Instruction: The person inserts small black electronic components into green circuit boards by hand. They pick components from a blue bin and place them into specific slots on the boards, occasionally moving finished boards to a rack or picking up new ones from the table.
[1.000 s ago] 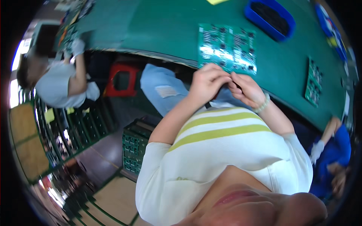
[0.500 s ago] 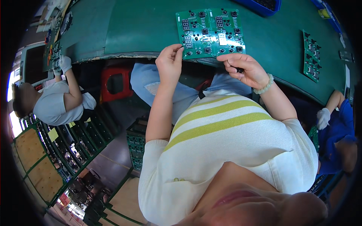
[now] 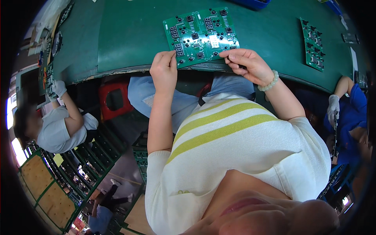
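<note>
A green circuit board (image 3: 201,39) with digit displays and several black knob-like parts lies at the near edge of the table, slightly tilted in view. My left hand (image 3: 163,70) pinches its lower left edge between thumb and fingers. At the lower right corner, my right hand (image 3: 250,64) has its forefinger against the board. The thumb is drawn in close to that finger and the others are curled. Something small and dark shows by the thumb tip, too small to name. A pale bead bracelet (image 3: 270,81) circles my right wrist.
A second circuit board (image 3: 312,45) lies to the right on the green table (image 3: 133,35). At the far edge is a blue bin (image 3: 254,4). Gloved co-workers sit left (image 3: 64,125) and right (image 3: 348,109). A red stool (image 3: 103,103) and racks of boards (image 3: 90,160) stand below left.
The whole view has shifted and turned a little. My right fingers have closed further, hiding the black piece seen in them before. The right co-worker's gloved hand has shifted with a board.
</note>
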`<control>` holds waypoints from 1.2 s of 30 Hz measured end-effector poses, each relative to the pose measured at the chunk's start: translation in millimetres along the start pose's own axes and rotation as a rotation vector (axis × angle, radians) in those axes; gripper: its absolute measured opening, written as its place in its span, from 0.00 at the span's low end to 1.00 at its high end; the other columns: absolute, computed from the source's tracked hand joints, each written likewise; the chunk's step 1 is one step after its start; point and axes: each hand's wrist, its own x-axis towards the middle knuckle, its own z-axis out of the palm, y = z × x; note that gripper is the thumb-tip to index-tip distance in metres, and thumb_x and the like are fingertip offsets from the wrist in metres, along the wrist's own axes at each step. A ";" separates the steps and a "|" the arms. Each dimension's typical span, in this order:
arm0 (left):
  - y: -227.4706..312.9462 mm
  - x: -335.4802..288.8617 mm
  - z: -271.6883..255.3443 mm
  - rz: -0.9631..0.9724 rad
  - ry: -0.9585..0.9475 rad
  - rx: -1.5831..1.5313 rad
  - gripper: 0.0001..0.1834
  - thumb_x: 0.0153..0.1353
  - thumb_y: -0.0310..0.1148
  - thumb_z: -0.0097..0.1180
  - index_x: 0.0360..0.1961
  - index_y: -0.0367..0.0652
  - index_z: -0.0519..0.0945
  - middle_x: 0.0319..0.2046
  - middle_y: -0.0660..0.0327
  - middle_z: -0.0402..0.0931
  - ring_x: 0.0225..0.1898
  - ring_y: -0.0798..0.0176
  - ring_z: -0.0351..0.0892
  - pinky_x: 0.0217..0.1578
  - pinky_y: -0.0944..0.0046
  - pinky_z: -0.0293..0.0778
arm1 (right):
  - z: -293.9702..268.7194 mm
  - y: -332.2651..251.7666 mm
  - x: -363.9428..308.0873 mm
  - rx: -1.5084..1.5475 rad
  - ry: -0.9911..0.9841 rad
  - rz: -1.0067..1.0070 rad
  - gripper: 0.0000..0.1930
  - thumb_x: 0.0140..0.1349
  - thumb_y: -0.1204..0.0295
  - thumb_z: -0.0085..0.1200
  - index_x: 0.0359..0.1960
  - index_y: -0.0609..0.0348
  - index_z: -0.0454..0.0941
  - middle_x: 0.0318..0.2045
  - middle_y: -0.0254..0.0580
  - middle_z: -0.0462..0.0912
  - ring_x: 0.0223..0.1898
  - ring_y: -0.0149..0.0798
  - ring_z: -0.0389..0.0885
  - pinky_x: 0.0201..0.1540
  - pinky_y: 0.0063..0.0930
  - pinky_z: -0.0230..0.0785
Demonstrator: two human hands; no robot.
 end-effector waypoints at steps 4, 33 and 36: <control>8.2 2.6 -2.0 -0.156 -0.052 -0.010 0.05 0.55 0.21 0.61 0.34 0.36 0.84 0.30 0.54 0.79 0.26 0.57 0.79 0.29 0.62 0.75 | -4.8 -12.8 5.5 -0.176 0.072 -0.121 0.11 0.64 0.75 0.58 0.47 0.65 0.80 0.31 0.33 0.79 0.25 0.19 0.65 0.22 0.11 0.54; 2.0 -6.4 -3.2 -0.169 0.013 -0.152 0.05 0.56 0.21 0.61 0.34 0.36 0.83 0.31 0.56 0.78 0.20 0.66 0.74 0.22 0.68 0.71 | 16.4 -18.0 81.8 -1.719 0.111 -0.654 0.08 0.54 0.72 0.60 0.33 0.62 0.85 0.29 0.45 0.81 0.32 0.47 0.81 0.38 0.38 0.74; 5.8 -5.5 -6.3 -0.164 0.027 -0.155 0.05 0.56 0.21 0.61 0.35 0.36 0.83 0.31 0.56 0.78 0.20 0.66 0.74 0.22 0.68 0.70 | 26.7 -22.7 81.1 -1.851 0.106 -0.528 0.08 0.54 0.73 0.57 0.32 0.63 0.84 0.31 0.48 0.82 0.34 0.50 0.81 0.41 0.40 0.75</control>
